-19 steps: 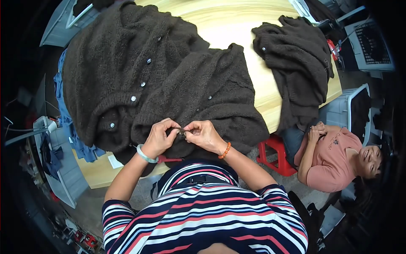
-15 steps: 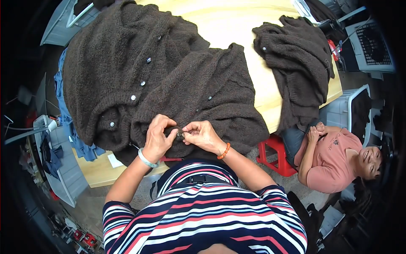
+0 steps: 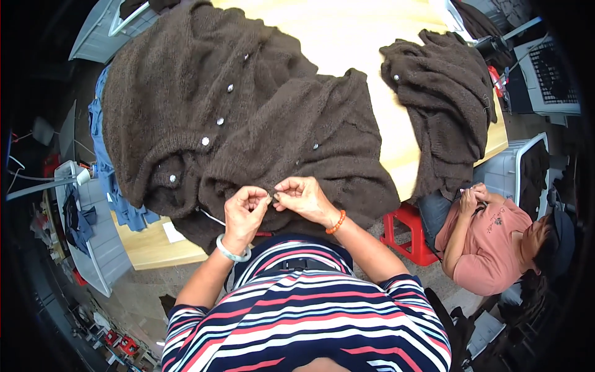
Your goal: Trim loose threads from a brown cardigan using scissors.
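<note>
A dark brown knitted cardigan (image 3: 161, 93) with shiny round buttons (image 3: 205, 141) lies bunched across the table, its near edge by my waist. Over that edge, my left hand (image 3: 246, 211) is closed in a pinch, thumb against forefinger. My right hand (image 3: 305, 199) pinches just beside it, the fingertips of both almost meeting. Something tiny, partly dark and partly pale, shows between the fingertips; its kind is too small to make out. More brown knit folds lie right under both hands.
A second brown knit garment (image 3: 443, 105) lies on the pale wooden table (image 3: 396, 133) at the right. Blue cloth (image 3: 127, 214) hangs at the left edge. A person in a pink shirt (image 3: 486, 245) sits at the right by a red stool (image 3: 406, 234). White bins (image 3: 102, 260) stand around.
My left hand has turned from spread fingers to a closed pinch, and both hands sit slightly further right in view. The seated person has turned their head and raised their hands a little.
</note>
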A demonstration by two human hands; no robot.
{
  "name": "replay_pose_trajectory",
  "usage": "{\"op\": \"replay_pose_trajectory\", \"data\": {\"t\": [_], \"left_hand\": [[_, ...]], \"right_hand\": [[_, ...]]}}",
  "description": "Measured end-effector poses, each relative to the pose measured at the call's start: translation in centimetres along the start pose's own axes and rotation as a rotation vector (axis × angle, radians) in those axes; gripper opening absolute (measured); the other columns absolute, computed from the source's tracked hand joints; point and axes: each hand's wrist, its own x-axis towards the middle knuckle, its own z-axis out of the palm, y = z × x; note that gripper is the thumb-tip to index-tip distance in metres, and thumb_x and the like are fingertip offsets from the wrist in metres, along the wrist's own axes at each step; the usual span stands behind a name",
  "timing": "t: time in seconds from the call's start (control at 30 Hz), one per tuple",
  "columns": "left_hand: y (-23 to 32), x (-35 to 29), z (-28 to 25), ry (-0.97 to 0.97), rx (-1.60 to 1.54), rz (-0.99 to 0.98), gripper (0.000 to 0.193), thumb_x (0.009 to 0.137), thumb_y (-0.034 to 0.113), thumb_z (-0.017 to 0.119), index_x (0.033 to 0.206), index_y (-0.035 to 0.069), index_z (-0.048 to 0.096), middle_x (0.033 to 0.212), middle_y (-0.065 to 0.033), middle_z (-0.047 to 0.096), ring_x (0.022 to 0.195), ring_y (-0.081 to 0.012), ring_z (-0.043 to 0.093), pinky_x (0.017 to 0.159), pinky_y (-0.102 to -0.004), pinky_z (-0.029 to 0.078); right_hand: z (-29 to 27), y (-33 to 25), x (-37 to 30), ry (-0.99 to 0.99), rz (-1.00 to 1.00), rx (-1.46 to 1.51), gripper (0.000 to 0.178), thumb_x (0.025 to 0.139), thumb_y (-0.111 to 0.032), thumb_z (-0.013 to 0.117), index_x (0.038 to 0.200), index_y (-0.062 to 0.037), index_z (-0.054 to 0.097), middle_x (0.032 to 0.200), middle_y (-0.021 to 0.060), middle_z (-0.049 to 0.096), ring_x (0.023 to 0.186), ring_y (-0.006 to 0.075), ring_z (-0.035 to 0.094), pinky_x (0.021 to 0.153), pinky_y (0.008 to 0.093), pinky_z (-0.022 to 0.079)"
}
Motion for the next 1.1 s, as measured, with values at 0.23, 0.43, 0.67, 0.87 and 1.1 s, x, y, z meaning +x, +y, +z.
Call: {"op": "replay_pose_trajectory", "data": {"t": [0.23, 0.43, 0.67, 0.87, 1.1], "left_hand": [[-0.7, -0.7, 0.5, 0.048, 0.252, 0.130, 0.008, 0.081, -0.003, 0.068, 0.085, 0.000, 0.062, 0.077, 0.0009, 0.060, 0.066, -0.0028, 0.054, 0.060, -0.0183, 0.046], [-1.3, -0.5, 0.8, 0.105, 0.317, 0.252, 0.009, 0.076, -0.004, 0.069, 0.081, -0.002, 0.062, 0.077, -0.0069, 0.062, 0.060, -0.0096, 0.059, 0.056, -0.0221, 0.048], [-1.1, -0.4, 0.7, 0.152, 0.419, 0.431, 0.013, 0.072, -0.005, 0.069, 0.082, 0.000, 0.061, 0.078, -0.0079, 0.060, 0.060, -0.0133, 0.060, 0.056, -0.0236, 0.050], [-1.0, 0.2, 0.9, 0.131, 0.409, 0.460, 0.013, 0.073, -0.005, 0.069, 0.084, 0.000, 0.063, 0.080, -0.0073, 0.061, 0.063, -0.0120, 0.060, 0.058, -0.0226, 0.049], [-1.8, -0.1, 0.8, 0.127, 0.427, 0.412, 0.010, 0.074, -0.003, 0.070, 0.080, 0.001, 0.063, 0.075, -0.0064, 0.060, 0.059, -0.0117, 0.059, 0.055, -0.0226, 0.049]], "right_hand": [[0.5, 0.9, -0.2, -0.009, -0.058, -0.122, 0.019, 0.088, -0.012, 0.067, 0.094, 0.0053, 0.064, 0.076, 0.0044, 0.066, 0.069, 0.0074, 0.062, 0.062, 0.0227, 0.051], [1.0, -0.8, -0.7, 0.088, -0.191, -0.479, 0.019, 0.083, -0.013, 0.067, 0.094, 0.0031, 0.069, 0.079, 0.0127, 0.070, 0.069, 0.0122, 0.066, 0.063, 0.0273, 0.052], [1.9, -2.2, -0.8, 0.073, -0.358, -0.661, 0.018, 0.083, -0.011, 0.067, 0.095, 0.0017, 0.069, 0.082, 0.0166, 0.070, 0.069, 0.0211, 0.069, 0.062, 0.0301, 0.053], [1.3, -1.6, -0.4, 0.103, -0.374, -0.682, 0.019, 0.082, -0.011, 0.068, 0.096, 0.0028, 0.070, 0.080, 0.0143, 0.071, 0.067, 0.0150, 0.068, 0.061, 0.0263, 0.053], [1.2, 1.4, -0.3, 0.183, -0.330, -0.586, 0.019, 0.083, -0.011, 0.068, 0.096, 0.0030, 0.070, 0.079, 0.0079, 0.071, 0.070, 0.0067, 0.064, 0.063, 0.0228, 0.053]]}}
